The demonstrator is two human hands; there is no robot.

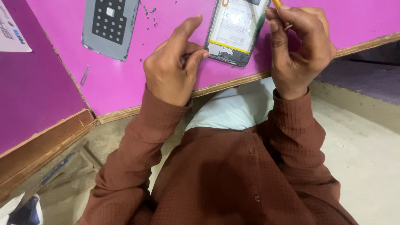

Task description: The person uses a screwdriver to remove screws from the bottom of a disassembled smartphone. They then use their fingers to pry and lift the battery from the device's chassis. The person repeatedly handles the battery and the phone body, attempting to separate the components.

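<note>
An opened phone (233, 31) with its back removed lies on the pink tabletop (175, 16), showing its battery and inner frame. My left hand (173, 68) rests beside the phone's lower left corner, its thumb tip touching that corner and the index finger stretched toward the phone. My right hand (298, 43) hovers at the phone's right edge, its fingers closed around a thin orange-handled tool (280, 8), most of which is hidden by the fingers.
The phone's grey back cover (109, 25) lies at the upper left, with several tiny screws (150, 16) scattered beside it. A small metal strip (84, 75) lies near a table seam. A paper (10, 29) sits at the far left. A wooden edge (233, 81) runs along the table.
</note>
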